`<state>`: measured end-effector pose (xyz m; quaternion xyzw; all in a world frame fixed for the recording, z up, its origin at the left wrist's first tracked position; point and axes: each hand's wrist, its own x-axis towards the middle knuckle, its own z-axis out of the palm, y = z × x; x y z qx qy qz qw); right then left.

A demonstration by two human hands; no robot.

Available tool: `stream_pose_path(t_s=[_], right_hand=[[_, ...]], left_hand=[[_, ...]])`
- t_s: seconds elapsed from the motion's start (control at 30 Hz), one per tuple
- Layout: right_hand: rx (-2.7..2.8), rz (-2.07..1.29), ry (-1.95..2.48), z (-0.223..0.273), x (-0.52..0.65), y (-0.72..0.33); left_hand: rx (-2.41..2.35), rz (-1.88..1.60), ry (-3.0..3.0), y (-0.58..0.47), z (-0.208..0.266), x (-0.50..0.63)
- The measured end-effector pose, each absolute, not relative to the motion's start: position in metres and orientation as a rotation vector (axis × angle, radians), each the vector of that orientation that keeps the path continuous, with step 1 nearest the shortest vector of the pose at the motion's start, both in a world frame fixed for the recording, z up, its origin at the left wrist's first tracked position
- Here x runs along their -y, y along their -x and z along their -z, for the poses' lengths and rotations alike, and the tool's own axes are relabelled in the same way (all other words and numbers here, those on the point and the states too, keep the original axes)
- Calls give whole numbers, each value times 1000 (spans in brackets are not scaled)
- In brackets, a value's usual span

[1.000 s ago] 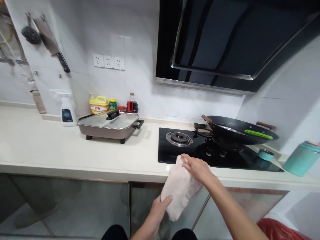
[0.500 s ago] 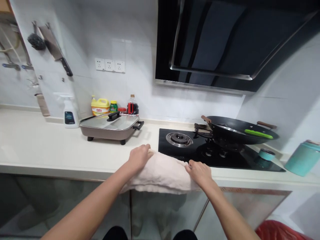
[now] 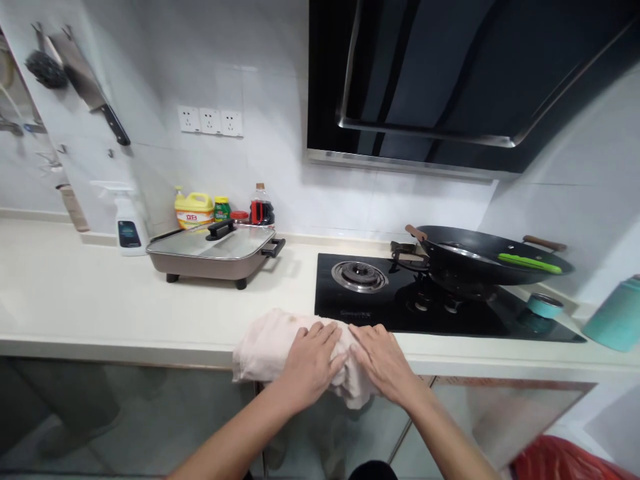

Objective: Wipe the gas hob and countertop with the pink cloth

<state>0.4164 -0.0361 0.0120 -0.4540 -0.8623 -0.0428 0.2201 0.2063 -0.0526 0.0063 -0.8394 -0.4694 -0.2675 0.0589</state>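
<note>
A pale pink cloth (image 3: 265, 343) lies bunched over the counter's front edge, its lower part hanging down. My left hand (image 3: 313, 363) rests on top of it, fingers stretched forward and thumb apart. Close on the right, my right hand (image 3: 383, 363) lies on the cloth's right end with its fingers extended, the fingertips of both hands nearly meeting. Folds of the cloth show between the two hands; what is under the palms is hidden.
Behind the hands is a black gas stove (image 3: 370, 307) bearing a wok (image 3: 470, 257) with a green-handled utensil (image 3: 530, 263). On the left stands a lidded electric pan (image 3: 210, 263), with bottles behind it. A range hood (image 3: 425, 80) hangs above.
Both hands have let go of the cloth's upper corners and come together on top of it. The cloth has bunched toward the middle, with its left end now lying on the counter edge.
</note>
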Motion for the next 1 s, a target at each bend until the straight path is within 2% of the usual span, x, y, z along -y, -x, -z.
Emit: stream_pose_path(t_s=[0.2, 0.57, 1.0], right_hand=[[2318, 246, 1301, -3, 52, -407], [2378, 98, 1212, -9, 38, -382], [2362, 304, 1218, -10, 27, -443]], left_hand=[[1370, 752, 2536, -195, -8, 63], [1460, 798, 2448, -171, 0, 53], [1569, 613, 2398, -237, -16, 61]])
